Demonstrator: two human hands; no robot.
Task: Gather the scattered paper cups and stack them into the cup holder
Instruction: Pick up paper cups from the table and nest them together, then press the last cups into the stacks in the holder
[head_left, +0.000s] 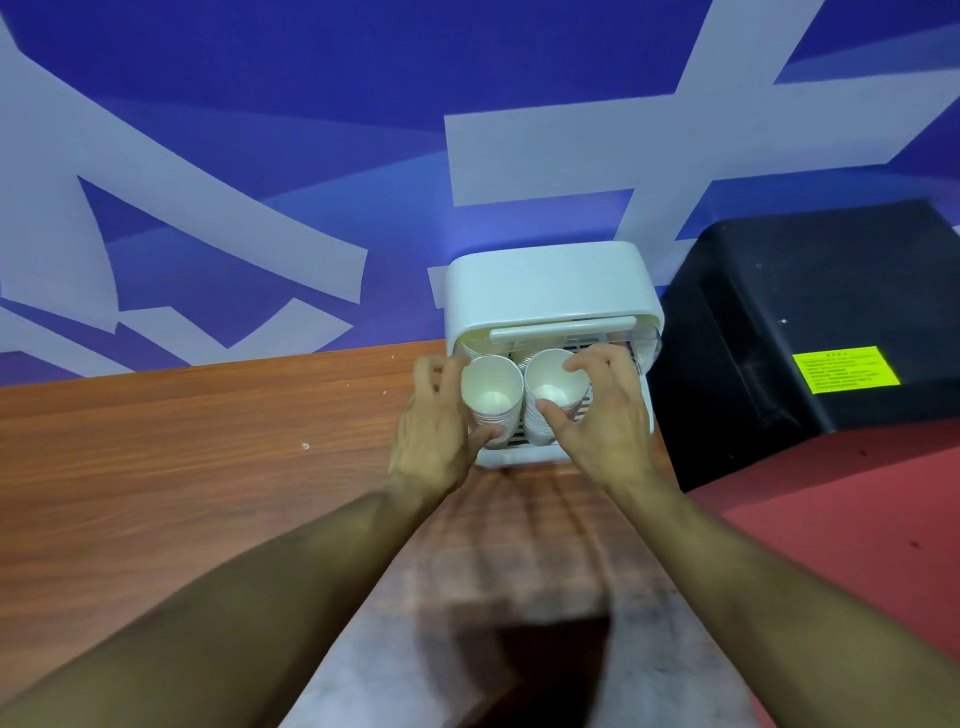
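**As Two Stacks Reach the Cup Holder, Seating Not Yet Confirmed**

While the left hand (441, 415) holds the left stack of paper cups (491, 389) and the right hand (597, 415) holds the right stack (550, 384), each grip is curled round its stack. Both stacks sit side by side in the open front of the cup holder (545, 291), at the back of the desk (208, 441).

Recommended: lower each stack squarely onto the slatted floor (517, 440), keep the two from wedging, and release only once the bases rest flat.

Mouths face up toward the camera. Each stack's long axis appears near upright, leaning slightly toward the person.
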